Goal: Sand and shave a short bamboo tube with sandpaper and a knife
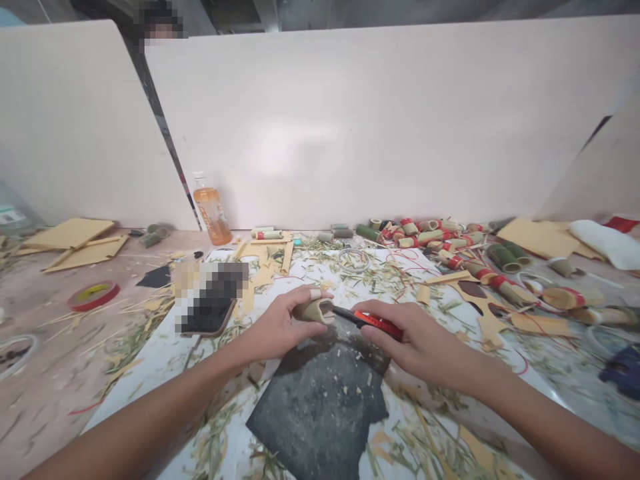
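Note:
My left hand point(295, 317) is closed around a short hollow bamboo tube point(316, 311), its open end facing right. A light bandage or strip of tape wraps one finger of that hand. In my right hand point(395, 330) is a red and black utility knife point(377, 323), its dark front end at the rim of the tube's opening. Whether the blade touches the bamboo inside, I cannot tell. Beneath both hands lies a dark grey sheet point(320, 407) sprinkled with small shavings.
A phone point(210, 307) lies left of my hands, and a drink bottle point(212, 212) stands behind it. Red tape point(93, 295) is at far left. Bamboo pieces with red bands point(430, 235) are heaped at back right. A white partition point(350, 127) closes off the back.

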### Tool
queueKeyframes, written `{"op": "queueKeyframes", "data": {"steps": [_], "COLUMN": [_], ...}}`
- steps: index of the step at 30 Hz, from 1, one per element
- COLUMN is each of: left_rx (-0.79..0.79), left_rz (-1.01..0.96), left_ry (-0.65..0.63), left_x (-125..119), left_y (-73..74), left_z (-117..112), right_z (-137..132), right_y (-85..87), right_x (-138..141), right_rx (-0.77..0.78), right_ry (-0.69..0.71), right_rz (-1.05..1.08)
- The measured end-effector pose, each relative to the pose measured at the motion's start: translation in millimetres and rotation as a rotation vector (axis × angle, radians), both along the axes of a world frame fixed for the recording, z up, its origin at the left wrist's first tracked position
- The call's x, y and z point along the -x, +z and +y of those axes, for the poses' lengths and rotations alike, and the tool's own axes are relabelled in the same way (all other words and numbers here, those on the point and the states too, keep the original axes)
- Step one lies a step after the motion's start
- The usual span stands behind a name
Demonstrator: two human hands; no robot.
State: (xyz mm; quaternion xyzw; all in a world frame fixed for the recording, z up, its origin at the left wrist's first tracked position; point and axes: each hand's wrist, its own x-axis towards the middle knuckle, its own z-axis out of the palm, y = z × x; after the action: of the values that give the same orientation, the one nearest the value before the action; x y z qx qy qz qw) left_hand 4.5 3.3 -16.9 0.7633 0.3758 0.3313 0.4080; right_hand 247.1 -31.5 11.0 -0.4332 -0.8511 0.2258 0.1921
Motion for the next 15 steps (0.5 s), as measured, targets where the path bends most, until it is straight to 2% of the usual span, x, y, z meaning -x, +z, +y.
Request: {"op": "queueKeyframes", "data": {"steps": [6, 10, 15], "left_rx": [-0.112, -0.113, -0.058], "left_rz": [-0.003, 0.007, 0.021], "left_ry": [-0.026, -0.019, 0.056], "left_x": [2.0, 1.5, -0.4], "left_y": [4.4, 4.9, 3.2], "left_z": [0.8, 0.2, -3.1], "right_z": [-1.7, -2.9, -4.3], "right_y": [-1.9, -1.2, -4.8], "right_x": [0.9, 3.1, 8.2], "right_rx": [-0.055, -0.074, -0.072], "right_ry": [-0.018, -0.027, -0.018], "right_rz": [0.015, 0.012, -0.001]}}
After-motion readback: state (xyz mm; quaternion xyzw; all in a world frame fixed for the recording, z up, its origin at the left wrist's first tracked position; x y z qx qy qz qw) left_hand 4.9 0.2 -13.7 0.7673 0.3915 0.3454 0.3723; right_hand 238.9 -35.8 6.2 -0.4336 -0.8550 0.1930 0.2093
